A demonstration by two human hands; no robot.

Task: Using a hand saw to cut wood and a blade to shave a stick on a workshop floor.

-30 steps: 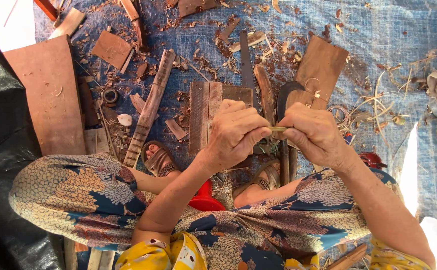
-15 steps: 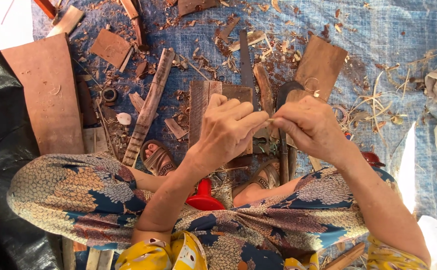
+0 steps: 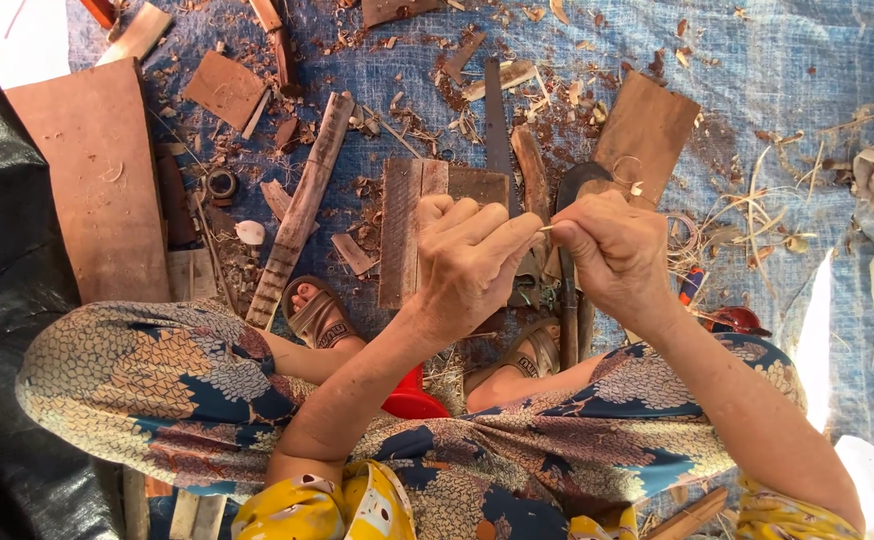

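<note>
My left hand and my right hand are held close together above my knees. Both pinch a thin pale sliver of wood or cane between their fingertips; only a short bit shows between them. Below the hands lie a small plank block, a long dark blade tool and my sandalled feet.
A blue tarp covers the ground, strewn with wood chips and offcuts. A large brown board lies at left, a bamboo length beside it, another board at upper right. Pale cane strips lie right. A red stool sits under me.
Both hands have shifted slightly upward and apart, and a little more of the pale sliver shows between the fingertips.
</note>
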